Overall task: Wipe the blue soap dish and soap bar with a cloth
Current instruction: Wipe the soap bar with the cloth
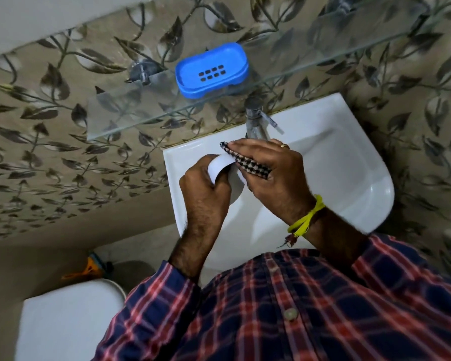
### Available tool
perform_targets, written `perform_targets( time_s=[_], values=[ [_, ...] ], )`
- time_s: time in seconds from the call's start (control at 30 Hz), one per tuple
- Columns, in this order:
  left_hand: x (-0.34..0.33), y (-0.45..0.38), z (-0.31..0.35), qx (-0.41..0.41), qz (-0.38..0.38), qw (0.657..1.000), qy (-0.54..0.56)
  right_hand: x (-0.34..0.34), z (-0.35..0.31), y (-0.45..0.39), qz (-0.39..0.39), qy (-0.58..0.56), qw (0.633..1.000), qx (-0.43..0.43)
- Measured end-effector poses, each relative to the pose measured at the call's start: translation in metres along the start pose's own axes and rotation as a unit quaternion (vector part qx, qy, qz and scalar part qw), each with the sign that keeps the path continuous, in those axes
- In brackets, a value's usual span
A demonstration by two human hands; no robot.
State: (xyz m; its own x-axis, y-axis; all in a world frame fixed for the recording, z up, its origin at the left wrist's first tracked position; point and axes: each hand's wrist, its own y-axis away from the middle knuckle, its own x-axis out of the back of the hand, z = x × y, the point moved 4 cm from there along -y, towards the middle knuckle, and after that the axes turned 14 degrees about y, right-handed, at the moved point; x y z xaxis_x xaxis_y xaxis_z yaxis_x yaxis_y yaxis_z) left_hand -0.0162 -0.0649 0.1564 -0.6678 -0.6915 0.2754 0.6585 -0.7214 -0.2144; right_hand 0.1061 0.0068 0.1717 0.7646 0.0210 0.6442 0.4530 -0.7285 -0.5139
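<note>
The blue soap dish (211, 70) sits on the glass shelf (130, 121) above the basin, with nothing in it and its drain slots showing. Over the basin, my left hand (206, 188) grips a white soap bar (219, 166) by its lower end. My right hand (271, 173) presses a black-and-white checked cloth (248, 162) against the soap bar's right side. Most of the cloth is hidden under my fingers.
A white wash basin (349, 162) lies below my hands, with a metal tap (255, 121) just behind them. Leaf-patterned tiles cover the wall. A white toilet cistern (71, 319) stands at the lower left, with an orange brush (91, 268) behind it.
</note>
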Motion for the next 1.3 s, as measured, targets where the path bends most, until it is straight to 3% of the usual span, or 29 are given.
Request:
perform_targets(
  time_s=[0.1,0.17,0.27,0.4,0.53,0.67,0.8,1.0,1.13,1.23,1.3],
  values=[
    [0.003,0.002,0.011,-0.031,0.021,0.999,0.018,0.0,0.011,0.011,0.022,-0.05,0.991,-0.121],
    [0.0,0.004,0.014,-0.022,0.006,0.999,0.039,-0.001,0.012,0.016,0.042,-0.042,0.987,-0.148],
    [0.001,0.005,0.013,0.02,-0.028,0.999,0.012,0.006,0.006,0.007,0.074,0.066,0.992,-0.072],
    [0.013,0.003,0.023,0.029,-0.032,0.979,-0.199,0.014,-0.013,-0.003,0.089,0.181,0.976,0.083],
    [0.022,0.002,0.032,0.048,-0.008,0.979,-0.198,0.012,-0.025,-0.004,0.089,0.208,0.967,0.119],
    [0.026,0.002,0.022,0.126,-0.084,0.98,-0.131,0.004,-0.029,0.006,0.054,0.214,0.964,0.146],
    [0.019,0.002,0.019,0.099,-0.085,0.973,-0.19,-0.007,-0.032,0.009,0.037,0.189,0.965,0.176],
    [0.025,0.006,0.015,0.047,-0.059,0.984,-0.16,0.0,-0.004,0.007,0.046,0.178,0.978,0.103],
    [0.032,-0.001,0.008,0.034,-0.031,0.992,-0.117,-0.006,-0.017,0.008,0.058,0.189,0.968,0.155],
    [0.037,0.001,0.007,0.006,-0.002,0.996,-0.084,0.001,-0.001,0.001,0.054,0.177,0.98,0.071],
    [0.031,0.006,0.005,0.03,-0.01,0.998,-0.059,0.001,0.006,0.001,0.046,0.186,0.981,0.034]
  ],
)
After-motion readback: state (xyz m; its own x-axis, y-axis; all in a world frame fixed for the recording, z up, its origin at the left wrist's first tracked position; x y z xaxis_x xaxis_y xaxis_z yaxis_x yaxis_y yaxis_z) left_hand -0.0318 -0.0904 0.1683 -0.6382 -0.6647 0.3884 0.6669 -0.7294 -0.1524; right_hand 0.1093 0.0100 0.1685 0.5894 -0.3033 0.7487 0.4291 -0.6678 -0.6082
